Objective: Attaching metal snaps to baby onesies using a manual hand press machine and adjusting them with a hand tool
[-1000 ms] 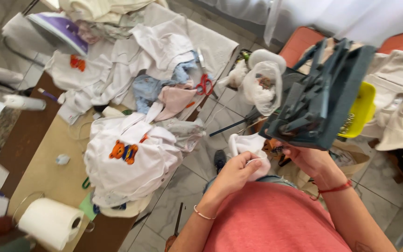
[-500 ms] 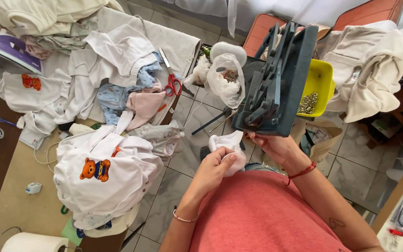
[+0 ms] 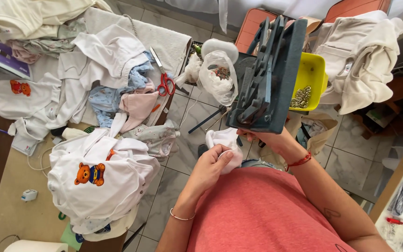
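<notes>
My left hand (image 3: 209,167) is closed on a small white garment (image 3: 225,141) held just above my lap. My right hand (image 3: 263,137), with a red cord on its wrist, grips the same garment's far side, right under the base of a dark grey-green hand press (image 3: 269,79). The press stands upright in front of me and hides most of the right hand's fingers. The garment is bunched between the two hands, close to the press's lower edge.
A wooden table (image 3: 12,196) on my left carries a pile of white baby garments with a bear print (image 3: 100,184), more clothes and red-handled scissors (image 3: 165,86). Behind the press are a plastic bag of small parts (image 3: 218,74), a yellow tray of metal snaps (image 3: 309,74) and cream clothes on a chair (image 3: 357,56).
My view has swung left and lower over the table. Both hands have stayed on the white garment and have drawn it in closer under the press.
</notes>
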